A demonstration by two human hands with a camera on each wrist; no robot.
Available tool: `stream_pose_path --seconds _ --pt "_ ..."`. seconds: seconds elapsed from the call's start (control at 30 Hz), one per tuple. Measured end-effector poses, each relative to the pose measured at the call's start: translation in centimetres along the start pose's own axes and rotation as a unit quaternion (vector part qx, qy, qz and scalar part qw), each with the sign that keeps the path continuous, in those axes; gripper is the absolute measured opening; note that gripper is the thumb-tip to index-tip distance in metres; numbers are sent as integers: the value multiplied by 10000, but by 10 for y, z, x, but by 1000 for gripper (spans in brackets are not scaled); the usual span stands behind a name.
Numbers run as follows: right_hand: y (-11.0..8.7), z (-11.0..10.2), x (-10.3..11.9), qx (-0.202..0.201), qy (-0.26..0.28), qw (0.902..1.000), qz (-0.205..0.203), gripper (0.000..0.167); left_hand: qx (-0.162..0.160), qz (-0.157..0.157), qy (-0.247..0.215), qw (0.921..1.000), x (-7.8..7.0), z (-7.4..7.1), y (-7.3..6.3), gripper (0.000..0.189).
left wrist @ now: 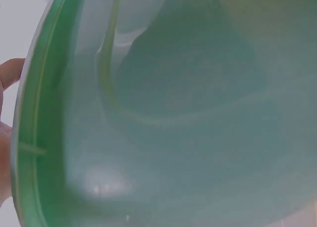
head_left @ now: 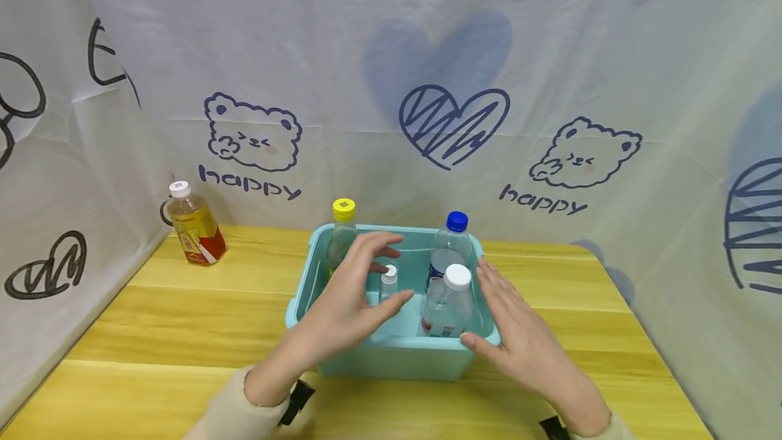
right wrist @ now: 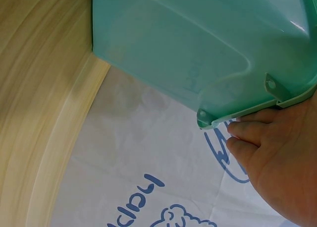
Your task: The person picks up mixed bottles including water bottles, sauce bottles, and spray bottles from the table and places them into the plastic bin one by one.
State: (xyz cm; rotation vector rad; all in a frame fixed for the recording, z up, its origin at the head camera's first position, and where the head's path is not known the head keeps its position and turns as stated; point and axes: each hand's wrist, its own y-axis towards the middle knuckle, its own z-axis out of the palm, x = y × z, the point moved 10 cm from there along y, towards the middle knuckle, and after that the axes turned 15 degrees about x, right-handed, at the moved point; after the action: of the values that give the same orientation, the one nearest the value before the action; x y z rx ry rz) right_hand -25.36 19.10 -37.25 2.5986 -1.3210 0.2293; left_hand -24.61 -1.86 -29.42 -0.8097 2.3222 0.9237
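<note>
A light teal plastic bin (head_left: 391, 358) stands on the table and fills most of the left wrist view. My left hand (head_left: 360, 290) hovers over its left half, thumb and fingers spread apart with nothing between them. Below those fingers stands a small clear bottle (head_left: 389, 280) with a white cap. A yellow-capped bottle (head_left: 343, 233) is partly hidden behind that hand. My right hand (head_left: 519, 331) lies along the bin's right rim, fingers straight; in the right wrist view its fingertips (right wrist: 242, 130) are at the rim. Beside it, inside, are a white-capped clear bottle (head_left: 449, 304) and a blue-capped bottle (head_left: 452, 246).
A bottle of amber liquid (head_left: 198, 226) with a white cap and a red and yellow label stands at the table's back left. The wooden table (head_left: 140, 331) runs back to a pale curtain (head_left: 342, 53) printed with hearts and bears.
</note>
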Motion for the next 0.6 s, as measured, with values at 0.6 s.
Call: stream_pose_path --seconds 0.6 --pt "0 0 0 33 -18 10000 65 95 -1538 -254 394 9870 20 -82 -36 74"
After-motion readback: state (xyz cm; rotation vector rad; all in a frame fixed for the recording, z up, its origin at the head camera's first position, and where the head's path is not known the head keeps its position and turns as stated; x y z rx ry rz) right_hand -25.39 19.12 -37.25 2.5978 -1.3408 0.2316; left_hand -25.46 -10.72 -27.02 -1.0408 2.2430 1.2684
